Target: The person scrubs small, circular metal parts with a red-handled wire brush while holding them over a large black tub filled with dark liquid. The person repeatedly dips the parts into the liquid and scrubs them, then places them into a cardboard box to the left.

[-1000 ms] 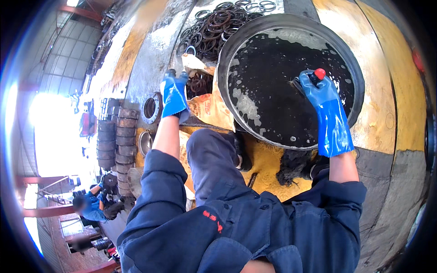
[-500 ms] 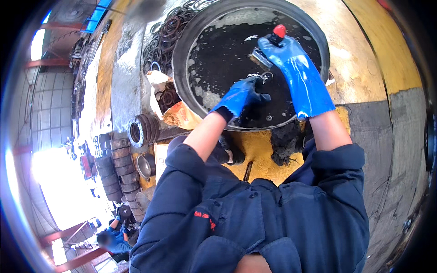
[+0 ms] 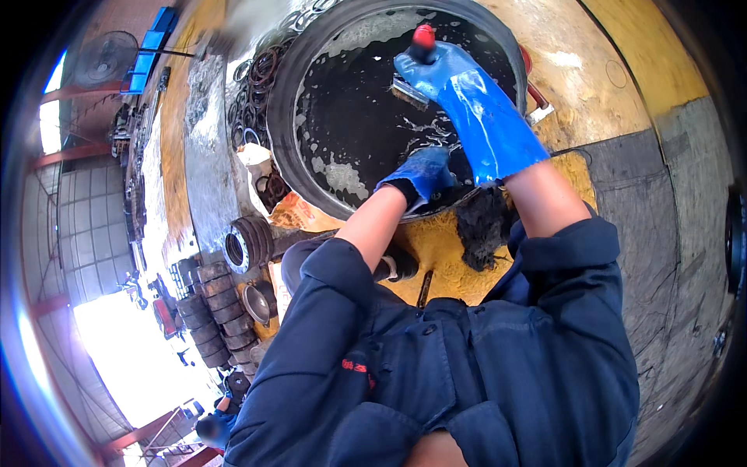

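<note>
Here the red-tipped brush (image 3: 408, 92) is clasped in the right grip (image 3: 436, 70), a blue-gloved hand, its bristles angled above dark liquid (image 3: 350, 101). Lower in the wide round tub (image 3: 282, 117), toward the near rim, the left grip (image 3: 426, 171), gloved in blue too, is lowered among the ripples; its fingertips are hidden. Pale foam (image 3: 342, 175) is spread along the left side. Just beside the tub, dark rings (image 3: 264, 68) are heaped, and more are held in an open white-and-orange bag (image 3: 299, 214). Farther left, dark cylinders (image 3: 204, 331) are stacked.
</note>
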`<state>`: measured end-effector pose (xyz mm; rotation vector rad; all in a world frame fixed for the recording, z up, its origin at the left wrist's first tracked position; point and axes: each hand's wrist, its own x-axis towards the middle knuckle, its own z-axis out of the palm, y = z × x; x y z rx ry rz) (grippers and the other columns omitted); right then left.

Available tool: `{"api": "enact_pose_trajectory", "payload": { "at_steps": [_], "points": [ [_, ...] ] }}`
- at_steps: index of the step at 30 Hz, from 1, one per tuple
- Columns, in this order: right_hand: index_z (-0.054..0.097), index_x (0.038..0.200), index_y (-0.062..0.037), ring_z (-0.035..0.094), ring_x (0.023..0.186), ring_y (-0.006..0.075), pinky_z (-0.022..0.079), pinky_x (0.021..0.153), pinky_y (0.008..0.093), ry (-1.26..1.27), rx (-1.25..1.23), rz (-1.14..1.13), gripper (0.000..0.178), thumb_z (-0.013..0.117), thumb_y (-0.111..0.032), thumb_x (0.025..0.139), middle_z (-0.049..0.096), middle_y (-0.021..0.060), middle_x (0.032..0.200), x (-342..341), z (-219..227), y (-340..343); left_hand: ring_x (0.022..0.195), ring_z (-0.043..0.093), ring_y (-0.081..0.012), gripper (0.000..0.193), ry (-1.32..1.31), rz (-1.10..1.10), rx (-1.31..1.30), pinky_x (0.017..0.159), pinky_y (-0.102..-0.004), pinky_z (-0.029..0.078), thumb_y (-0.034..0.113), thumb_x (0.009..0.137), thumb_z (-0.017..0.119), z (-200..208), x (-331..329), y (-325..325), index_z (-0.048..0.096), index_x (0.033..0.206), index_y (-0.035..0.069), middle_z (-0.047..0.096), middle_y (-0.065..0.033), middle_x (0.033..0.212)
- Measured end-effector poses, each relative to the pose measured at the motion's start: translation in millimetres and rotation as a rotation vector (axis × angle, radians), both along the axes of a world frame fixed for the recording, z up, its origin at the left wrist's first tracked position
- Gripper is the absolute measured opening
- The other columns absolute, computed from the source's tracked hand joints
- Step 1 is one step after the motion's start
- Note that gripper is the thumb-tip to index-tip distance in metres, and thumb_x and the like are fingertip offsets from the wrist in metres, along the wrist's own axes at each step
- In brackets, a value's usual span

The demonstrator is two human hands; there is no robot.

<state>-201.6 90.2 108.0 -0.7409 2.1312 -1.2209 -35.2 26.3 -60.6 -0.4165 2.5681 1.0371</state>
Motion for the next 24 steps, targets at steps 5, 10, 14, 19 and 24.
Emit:
{"api": "enact_pose_trajectory", "payload": {
  "at_steps": [5,10,14,19,24],
  "points": [
    [0.078,0.108,-0.0095,0.073,0.084,0.0233,0.056,0.085,0.0388,-0.060,0.022,0.024,0.047,0.074,-0.053,0.091,0.078,0.0130,0.092,1,3,1,0.114,0.069,-0.0387,0.046,-0.055,0.095,0.051,0.099,-0.0462,0.054,0.027,0.085,0.081,24,10,-13,0.071,0.122,0.001,0.073,-0.0243,0.119],
    [0.078,0.110,-0.0102,0.075,0.090,0.0280,0.057,0.088,0.0411,0.019,0.061,0.012,0.048,0.071,-0.054,0.092,0.078,0.0151,0.097,2,-3,-2,0.101,0.072,-0.0296,0.040,-0.162,0.132,0.105,0.091,-0.0403,0.056,0.029,0.086,0.084,28,21,-22,0.074,0.117,0.004,0.076,-0.0172,0.114],
    [0.077,0.113,-0.0100,0.076,0.096,0.0328,0.057,0.092,0.0432,-0.010,0.104,0.055,0.051,0.067,-0.056,0.092,0.078,0.0180,0.102,7,5,0,0.099,0.073,-0.0290,0.036,-0.011,0.161,0.086,0.089,-0.0404,0.056,0.028,0.087,0.082,40,39,-12,0.075,0.114,0.005,0.077,-0.0157,0.109],
    [0.076,0.113,-0.0160,0.075,0.087,0.0263,0.058,0.088,0.0413,0.022,0.118,0.062,0.039,0.069,-0.050,0.094,0.077,0.0092,0.088,15,4,-5,0.091,0.070,-0.0185,0.027,-0.059,0.132,0.263,0.082,-0.0377,0.056,0.023,0.092,0.077,37,31,-7,0.076,0.113,0.007,0.077,-0.0096,0.099],
    [0.075,0.115,-0.0135,0.075,0.095,0.0318,0.058,0.092,0.0448,-0.006,0.165,0.112,0.044,0.066,-0.051,0.094,0.077,0.0136,0.097,13,0,-4,0.085,0.065,-0.0127,0.023,-0.167,0.263,0.514,0.074,-0.0343,0.054,0.018,0.096,0.075,54,30,13,0.075,0.115,0.005,0.075,-0.0047,0.095]
  ]
}}
